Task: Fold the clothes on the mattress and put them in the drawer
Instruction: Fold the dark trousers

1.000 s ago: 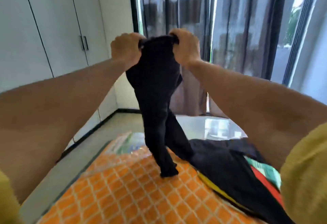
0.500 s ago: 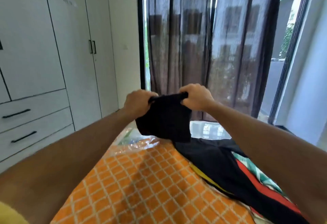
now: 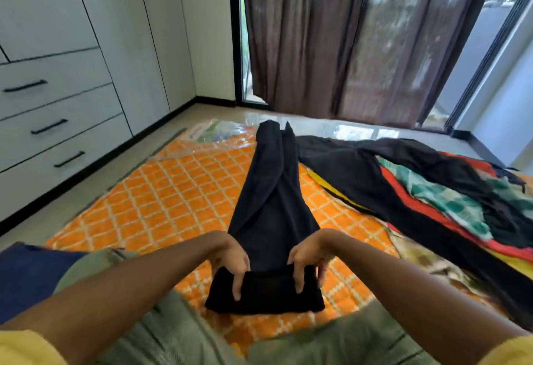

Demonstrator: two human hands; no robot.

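A pair of black trousers (image 3: 268, 200) lies stretched lengthwise on the orange patterned mattress (image 3: 161, 197), legs pointing toward the window. Its waistband end is nearest me. My left hand (image 3: 230, 261) holds the left side of the waistband and my right hand (image 3: 308, 258) holds the right side. Both hands have their fingers laid over the cloth, pointing back at me; the thumbs are hidden. A ridge of cloth stands up between the two hands. The white drawers (image 3: 49, 127) with black handles are closed, at the left by the wardrobe.
A heap of unfolded clothes (image 3: 432, 200), black, red and green-checked, covers the mattress's right side. A blue cloth (image 3: 28, 272) lies at my left. My knees in green shorts (image 3: 173, 336) are at the bottom. Bare floor runs between mattress and drawers. Curtains hang ahead.
The trousers hung in the air from both hands a second ago. They have come down and now lie flat on the mattress, with both hands low at the waistband.
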